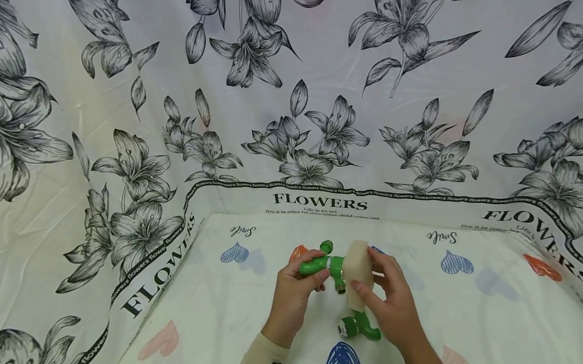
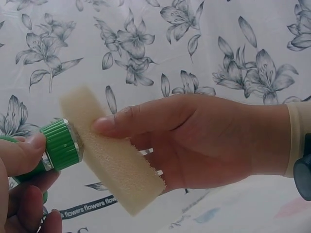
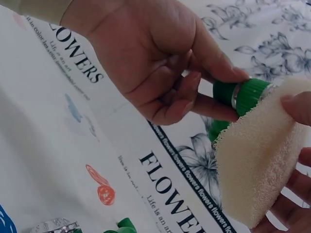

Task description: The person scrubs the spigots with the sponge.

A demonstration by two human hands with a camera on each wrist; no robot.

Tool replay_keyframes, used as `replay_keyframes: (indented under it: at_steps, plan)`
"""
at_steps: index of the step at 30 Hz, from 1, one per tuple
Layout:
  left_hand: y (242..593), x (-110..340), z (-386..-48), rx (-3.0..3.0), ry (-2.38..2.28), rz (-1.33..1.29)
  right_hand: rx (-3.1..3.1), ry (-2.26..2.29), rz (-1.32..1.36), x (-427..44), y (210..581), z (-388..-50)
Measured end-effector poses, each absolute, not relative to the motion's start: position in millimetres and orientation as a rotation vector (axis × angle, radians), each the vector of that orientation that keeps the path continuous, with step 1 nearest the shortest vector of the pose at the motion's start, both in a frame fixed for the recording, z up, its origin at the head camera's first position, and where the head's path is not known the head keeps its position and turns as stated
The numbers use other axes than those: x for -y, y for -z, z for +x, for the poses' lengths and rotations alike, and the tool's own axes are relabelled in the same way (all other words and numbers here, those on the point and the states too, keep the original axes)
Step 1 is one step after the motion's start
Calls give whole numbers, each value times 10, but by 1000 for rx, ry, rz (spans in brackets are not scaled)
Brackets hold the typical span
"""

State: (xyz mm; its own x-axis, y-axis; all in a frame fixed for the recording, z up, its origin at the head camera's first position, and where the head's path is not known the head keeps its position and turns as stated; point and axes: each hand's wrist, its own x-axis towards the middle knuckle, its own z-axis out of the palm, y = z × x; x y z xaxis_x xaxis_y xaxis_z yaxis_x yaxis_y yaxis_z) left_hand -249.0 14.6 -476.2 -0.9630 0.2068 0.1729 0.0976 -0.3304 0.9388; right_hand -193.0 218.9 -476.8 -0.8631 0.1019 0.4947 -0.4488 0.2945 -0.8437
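My left hand (image 1: 294,289) pinches green, silver-banded, plastic-looking tap (image 1: 336,265) between thumb and fingers. My right hand (image 1: 393,300) grips cream rectangular foam sponge (image 1: 358,262) against tap's ribbed end. Advise: tap steady, sponge flat, pressure even. Second green tap (image 1: 362,325) below right thumb.

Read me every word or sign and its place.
"FLOWERS": white cloth with black flowers.
"flowers", repeated: the cloth's black stripe.
"Smile": the cloth.
"Life is an art": the cloth.
"live it in color let your inner child come out": the cloth.
Held green silver-banded tap, cream sponge: nothing readable.
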Motion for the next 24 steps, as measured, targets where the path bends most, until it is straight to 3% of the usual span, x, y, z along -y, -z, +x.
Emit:
replay_keyframes:
  at_steps: [11, 24]
  plan:
    - [4780, -124, -2540, -1775, -2547, 377, 2119, -1538, 471, -2055, 4734, -1882]
    - [4748, 165, -2628, -2125, -2479, 463, 2133, -1513, 406, -2071, 4726, -1876]
